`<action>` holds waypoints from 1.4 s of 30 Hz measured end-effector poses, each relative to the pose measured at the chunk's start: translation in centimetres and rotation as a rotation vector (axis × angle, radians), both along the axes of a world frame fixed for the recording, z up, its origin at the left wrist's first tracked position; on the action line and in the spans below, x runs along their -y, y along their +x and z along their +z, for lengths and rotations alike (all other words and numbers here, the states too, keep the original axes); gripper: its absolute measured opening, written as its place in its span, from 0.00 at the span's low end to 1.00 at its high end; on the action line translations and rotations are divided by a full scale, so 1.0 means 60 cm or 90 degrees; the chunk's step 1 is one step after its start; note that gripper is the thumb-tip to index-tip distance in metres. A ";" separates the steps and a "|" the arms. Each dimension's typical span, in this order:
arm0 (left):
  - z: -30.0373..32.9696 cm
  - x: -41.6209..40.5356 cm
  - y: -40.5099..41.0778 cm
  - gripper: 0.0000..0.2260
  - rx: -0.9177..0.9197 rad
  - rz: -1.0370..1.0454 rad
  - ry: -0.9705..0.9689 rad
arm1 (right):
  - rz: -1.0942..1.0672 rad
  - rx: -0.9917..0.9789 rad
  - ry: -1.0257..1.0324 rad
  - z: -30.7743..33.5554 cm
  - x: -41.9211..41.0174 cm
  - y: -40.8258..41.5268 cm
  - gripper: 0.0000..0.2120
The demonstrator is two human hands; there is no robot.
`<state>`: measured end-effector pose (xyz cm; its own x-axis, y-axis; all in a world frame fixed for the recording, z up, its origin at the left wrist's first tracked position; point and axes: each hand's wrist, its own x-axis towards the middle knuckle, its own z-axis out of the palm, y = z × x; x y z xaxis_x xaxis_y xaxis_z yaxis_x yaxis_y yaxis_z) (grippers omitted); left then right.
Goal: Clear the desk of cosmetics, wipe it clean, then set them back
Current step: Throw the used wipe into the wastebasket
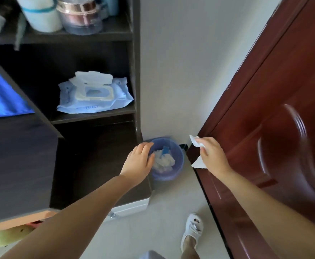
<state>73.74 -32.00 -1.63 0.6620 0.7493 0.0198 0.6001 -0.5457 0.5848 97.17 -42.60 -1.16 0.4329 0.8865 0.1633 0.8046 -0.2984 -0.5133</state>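
right hand (211, 156) pinching wipe (196, 143) — left hand (140, 159) spread

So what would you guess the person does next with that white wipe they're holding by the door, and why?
Probably swing the right hand left and drop the wipe into the blue bin. The wipe is pinched in that hand, off to the bin's right rather than over it; the bin already holds crumpled white wipes, and the left hand rests at its rim, seemingly steadying it.
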 end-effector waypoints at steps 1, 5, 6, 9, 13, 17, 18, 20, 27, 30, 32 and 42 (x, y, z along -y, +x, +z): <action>-0.012 -0.001 0.028 0.19 -0.011 0.006 -0.011 | 0.008 -0.012 -0.006 -0.010 -0.004 0.028 0.21; -0.079 0.005 0.144 0.19 -0.056 0.068 -0.088 | 0.019 -0.071 -0.030 -0.076 -0.020 0.145 0.19; -0.100 0.008 0.170 0.19 -0.068 0.092 -0.118 | 0.020 -0.082 -0.038 -0.097 -0.025 0.172 0.18; -0.174 0.025 0.235 0.18 -0.081 0.175 -0.175 | 0.047 -0.109 -0.084 -0.171 -0.043 0.234 0.17; -0.307 0.040 0.285 0.19 -0.117 0.205 -0.231 | 0.098 -0.161 -0.152 -0.316 -0.087 0.276 0.19; -0.458 0.044 0.303 0.20 -0.149 0.169 -0.198 | 0.159 -0.187 -0.195 -0.482 -0.144 0.271 0.18; -0.499 0.042 0.305 0.19 -0.166 0.156 -0.189 | 0.169 -0.190 -0.204 -0.520 -0.160 0.266 0.18; -0.570 0.032 0.311 0.18 -0.206 0.135 -0.157 | 0.190 -0.176 -0.207 -0.586 -0.197 0.258 0.18; -0.764 0.025 0.298 0.23 -0.311 0.140 -0.131 | 0.344 -0.110 -0.257 -0.781 -0.265 0.211 0.19; -0.799 0.033 0.276 0.22 -0.328 0.109 -0.108 | 0.362 -0.080 -0.281 -0.834 -0.269 0.198 0.21; -0.806 0.034 0.269 0.23 -0.346 0.093 -0.093 | 0.346 -0.082 -0.258 -0.845 -0.271 0.193 0.20; -0.647 -0.004 0.293 0.20 -0.294 0.168 -0.121 | 0.203 -0.126 -0.295 -0.671 -0.226 0.288 0.19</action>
